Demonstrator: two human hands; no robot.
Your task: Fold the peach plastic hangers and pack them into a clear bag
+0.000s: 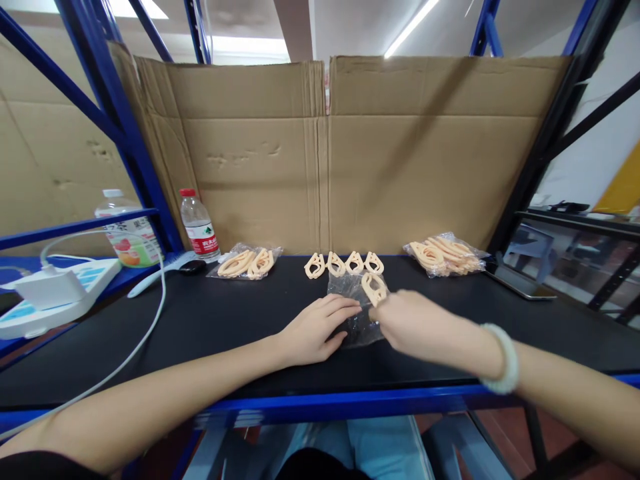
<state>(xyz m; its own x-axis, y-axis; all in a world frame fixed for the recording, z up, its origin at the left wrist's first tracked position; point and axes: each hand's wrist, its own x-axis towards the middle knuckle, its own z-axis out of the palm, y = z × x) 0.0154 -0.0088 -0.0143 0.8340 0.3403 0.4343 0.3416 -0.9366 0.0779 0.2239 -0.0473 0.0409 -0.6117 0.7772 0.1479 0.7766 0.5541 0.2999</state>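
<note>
Cream, teardrop-shaped plastic clip [367, 288], grasped in the right hand [407, 323] over a crinkled, clear plastic bag [357, 327], could snag if the left hand [317, 331], resting loosely spread at its edge, lets it bunch.

We see pale beige, teardrop-shaped looped clips [315, 266] and a colourless, see-through plastic bag [357, 331] against a plain black, flat tabletop [225, 333] with a bright blue metal rim [350, 404]. We also note tan cardboard panels [250, 153], a pale mint, ring-shaped bangle [511, 360], a white power strip [95, 277] patched light blue, and a clear plastic bottle [200, 230], red-capped, its label red and white.
</note>
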